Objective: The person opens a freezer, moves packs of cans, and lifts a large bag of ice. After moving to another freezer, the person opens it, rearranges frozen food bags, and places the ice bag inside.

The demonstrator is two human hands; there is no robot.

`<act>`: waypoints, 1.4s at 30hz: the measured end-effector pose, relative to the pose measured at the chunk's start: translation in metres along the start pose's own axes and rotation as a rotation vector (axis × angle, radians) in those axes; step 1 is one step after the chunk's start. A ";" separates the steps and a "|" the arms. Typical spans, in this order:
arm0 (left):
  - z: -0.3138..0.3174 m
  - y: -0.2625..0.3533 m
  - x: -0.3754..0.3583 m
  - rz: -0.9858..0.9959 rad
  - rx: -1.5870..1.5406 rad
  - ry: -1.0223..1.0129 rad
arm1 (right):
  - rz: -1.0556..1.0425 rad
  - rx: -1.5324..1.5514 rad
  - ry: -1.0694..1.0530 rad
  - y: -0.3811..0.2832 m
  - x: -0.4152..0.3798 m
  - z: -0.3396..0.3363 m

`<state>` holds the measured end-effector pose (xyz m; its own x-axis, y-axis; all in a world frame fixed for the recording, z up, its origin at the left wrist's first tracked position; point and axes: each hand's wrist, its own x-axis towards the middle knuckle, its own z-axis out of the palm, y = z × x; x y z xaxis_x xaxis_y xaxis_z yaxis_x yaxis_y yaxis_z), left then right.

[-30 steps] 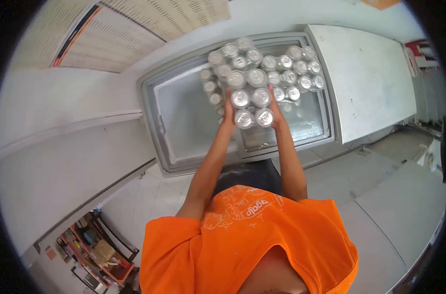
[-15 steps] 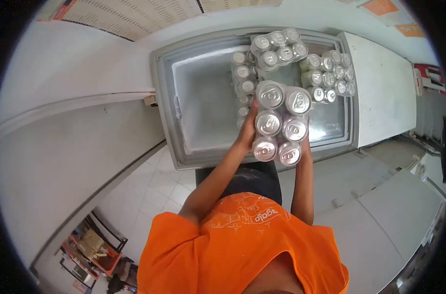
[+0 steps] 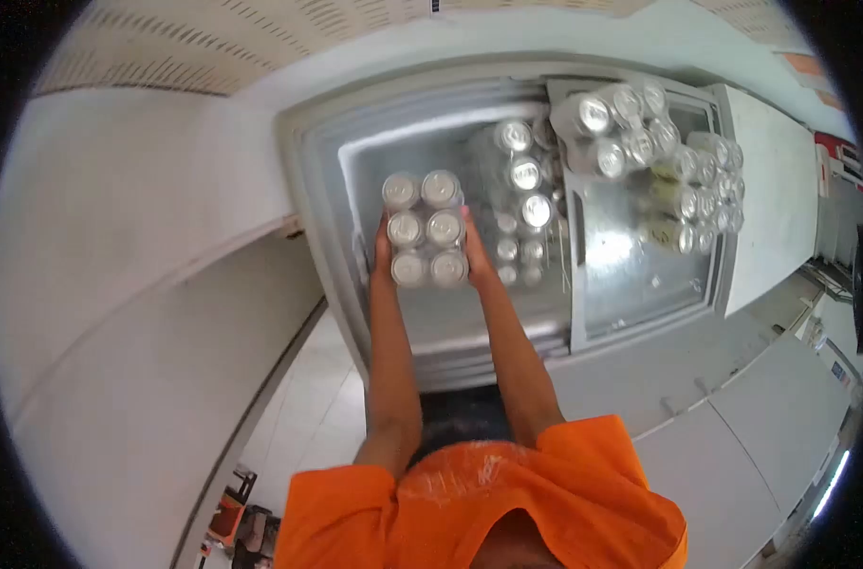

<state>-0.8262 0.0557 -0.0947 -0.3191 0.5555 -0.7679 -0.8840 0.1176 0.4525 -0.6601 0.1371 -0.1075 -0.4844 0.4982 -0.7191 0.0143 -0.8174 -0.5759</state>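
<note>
Between my two hands is a shrink-wrapped pack of cans (image 3: 425, 229), silver lids facing up, over the left part of the open chest freezer (image 3: 322, 204). My left hand (image 3: 382, 251) presses against the pack's left side and my right hand (image 3: 475, 248) against its right side. Most of the fingers are hidden along the pack's sides. To the right of my right hand, more cans (image 3: 525, 174) stand inside the freezer, some of them lower down.
On the freezer's sliding glass lid (image 3: 621, 275), at the right, sit a pack of cans (image 3: 626, 128) and further wrapped cans (image 3: 694, 199). A white surface (image 3: 773, 190) adjoins the freezer's right end. A wall (image 3: 156, 180) stands at the left.
My hands have carried the pack leftward relative to the freezer, from beside the glass lid to over the open left part. The view has shifted, and more of the cans inside now show.
</note>
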 end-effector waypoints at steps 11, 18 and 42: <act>-0.076 -0.100 0.123 0.075 -0.233 0.216 | 0.193 -0.028 0.321 0.126 0.192 -0.074; -0.079 -0.129 0.095 0.071 -0.279 0.300 | 0.208 0.026 0.293 0.199 0.263 -0.125; -0.102 -0.144 0.091 0.055 -0.245 0.250 | 0.202 0.065 0.222 0.265 0.279 -0.086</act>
<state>-0.7629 0.0056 -0.2756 -0.4160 0.3331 -0.8462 -0.9090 -0.1247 0.3978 -0.7168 0.0847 -0.4942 -0.2746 0.3690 -0.8879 0.0312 -0.9195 -0.3918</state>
